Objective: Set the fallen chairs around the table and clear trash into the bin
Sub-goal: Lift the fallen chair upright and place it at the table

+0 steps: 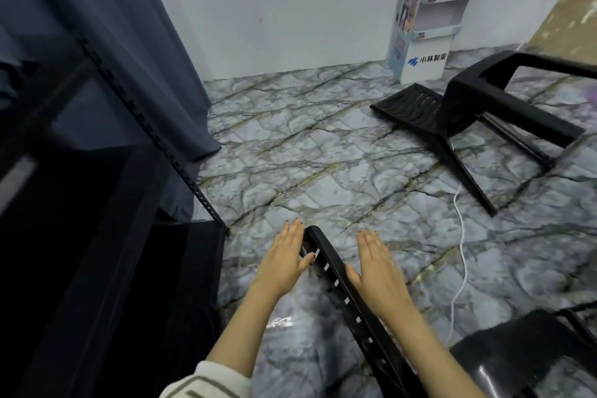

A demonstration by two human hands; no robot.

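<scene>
Chair back [336,284] runs up the lower middle of the frame, between your hands. Your left hand [287,257] and right hand [378,265] lie flat with straight fingers on either side of its top rail. The thumbs are just at the rail, and neither hand grips anything. If you shift the chair like this, it may slip or tip. A leg could also snag the white cable [462,252] on the floor to its right. The fallen chair [484,113] at the upper right lies on its side, so a wide swing might strike it.
</scene>
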